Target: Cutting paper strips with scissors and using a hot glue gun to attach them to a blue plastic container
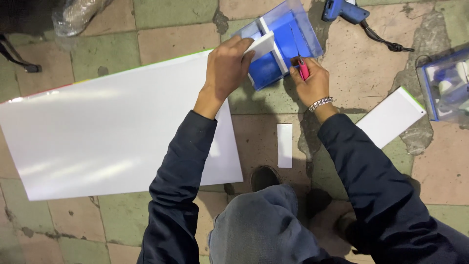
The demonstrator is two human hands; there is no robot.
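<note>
A person crouches on a worn tiled floor (146, 39), knees and a dark shoe (264, 177) at the bottom of the view, both arms in dark sleeves reaching forward. Just beyond the shoe a small white strip (285, 145) lies loose on the tiles, well apart from the hands. To the left a large white sheet (107, 132) spreads across the floor, its near corner beside the shoe and its far edge running under the left forearm. To the right a narrow white panel (391, 116) lies at an angle beside the right sleeve. Farther out, the left hand (225, 68) presses down on a white piece (262, 45) atop a blue-and-clear plastic box (281, 41), fingers closed over its edge. The right hand (310, 83), a metal bracelet at the wrist, grips a pink-handled cutter (303, 68) against the box's near right edge. Beyond lie a blue glue gun (344, 10) with its cord, and at the right border a clear blue-rimmed container (447, 85). Open tiles remain between these.
</note>
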